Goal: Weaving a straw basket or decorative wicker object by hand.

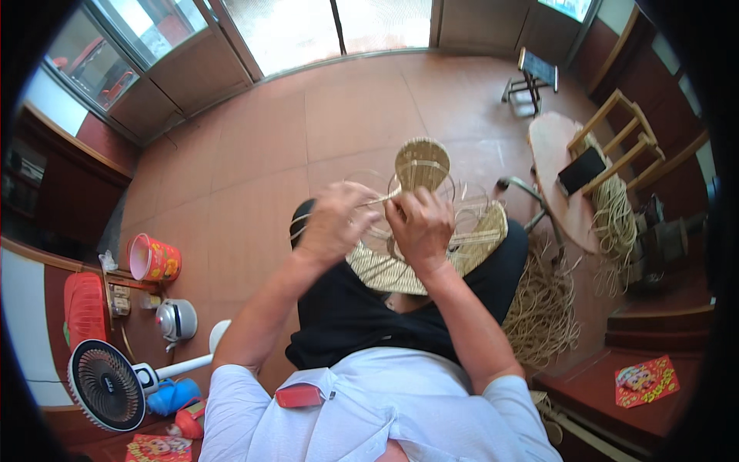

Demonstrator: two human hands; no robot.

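My left hand (337, 223), slightly blurred, has its fingers curled on a pale cane strand (382, 197). My right hand (418, 231) is closed on the same strand at the base of an upright woven piece (422, 158) with a round top. Below both hands a wide, curved woven piece (481, 239) of straw-coloured cane rests across my dark-trousered lap, with thin loops and loose strands standing out from it. The point where my right fingertips meet the weave is partly hidden by that hand.
At left stand a floral bucket (154, 256), steel kettle (177, 318) and fan (106, 383). At right are cane heaps (539, 308), an oval board (554, 146) carrying a wooden stool (616, 131), a chair base (539, 202), a folding stool (536, 71) and a red ledge (577, 416).
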